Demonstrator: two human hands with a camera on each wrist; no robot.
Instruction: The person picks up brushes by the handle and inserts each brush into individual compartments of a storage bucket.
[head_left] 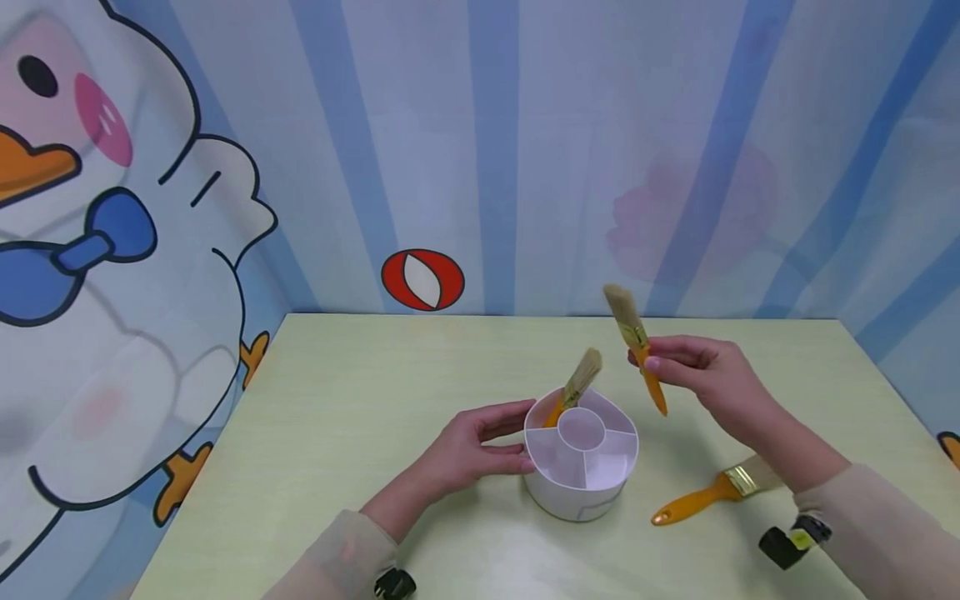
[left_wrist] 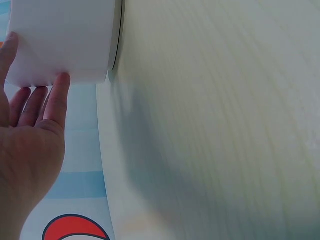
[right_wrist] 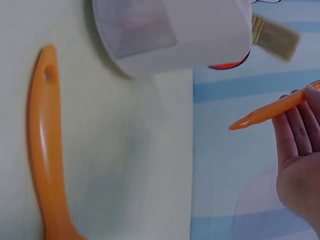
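Touching left hand [head_left: 471, 450]: white container [head_left: 562, 495]; pinched in right hand [head_left: 716, 379]: brush [head_left: 635, 333].

place: seemingly a staged tabletop booth | cartoon bird [head_left: 127, 350] on striped blue backdrop [head_left: 420, 150] | pale table [head_left: 360, 400]

Left hand [head_left: 480, 446]: thumb parted from fingers, fingers extended, slightly bent. Left arm [head_left: 397, 502]: slants up and inward from below; pale left sleeve [head_left: 337, 554], bare wrist. Right hand [head_left: 705, 375]: higher than the left, thumb and fingers pinching. Right arm [head_left: 802, 446]: reaches in from lower right; pale right sleeve [head_left: 877, 525], bare wrist.
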